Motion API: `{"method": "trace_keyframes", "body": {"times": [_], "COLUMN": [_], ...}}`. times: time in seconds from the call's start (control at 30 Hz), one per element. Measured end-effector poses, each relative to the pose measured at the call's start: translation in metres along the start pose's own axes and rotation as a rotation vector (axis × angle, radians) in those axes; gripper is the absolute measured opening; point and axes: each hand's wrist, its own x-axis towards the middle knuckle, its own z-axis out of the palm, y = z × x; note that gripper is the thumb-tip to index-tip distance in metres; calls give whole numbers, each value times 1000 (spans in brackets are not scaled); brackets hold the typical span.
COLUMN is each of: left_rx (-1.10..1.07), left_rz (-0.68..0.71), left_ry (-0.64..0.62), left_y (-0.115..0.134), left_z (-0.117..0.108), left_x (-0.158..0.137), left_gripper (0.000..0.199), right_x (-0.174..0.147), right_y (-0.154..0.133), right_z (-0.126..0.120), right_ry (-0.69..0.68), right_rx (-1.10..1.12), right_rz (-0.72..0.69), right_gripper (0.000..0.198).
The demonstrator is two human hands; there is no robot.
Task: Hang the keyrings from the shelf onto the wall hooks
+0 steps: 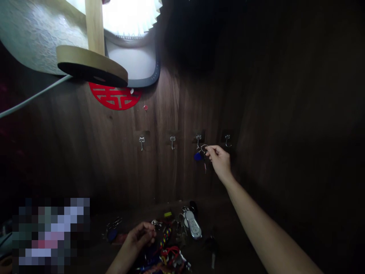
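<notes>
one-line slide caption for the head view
Right hand pinches a key ring near the third wall hook from the left; left hand beside jumbled keys.

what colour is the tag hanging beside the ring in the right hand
The tag is blue; the head view, the only one, shows it.

Lit table lamp (95,32), upper left; glowing pleated shade (129,17), wooden post, round base (88,61) with dark underside; white cable (37,95) leading off left; grey dark-edged brim (132,59) behind; red double-happiness cutout (119,102), top hidden; red pushpin (145,107) near it; backdrop, brown wood-grain panel (114,167).
</notes>
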Motion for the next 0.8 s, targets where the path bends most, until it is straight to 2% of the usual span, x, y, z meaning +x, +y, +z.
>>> {"method": "trace_keyframes", "body": {"times": [0.4, 0.8], "left_rx": [-40, -13], "left_rz": [-1, -3], "left_ry": [-27, -36], "left_y": [-4, -1], "left_z": [-2, -3], "left_x": [4, 3], "left_gripper": [45, 43], "right_x": [6, -18], "right_y": [22, 31], "right_z": [21, 20], "right_ry": [-20, -35], "right_rx": [35, 37], "right_rz": [84, 115], "right_gripper": [39, 41]}}
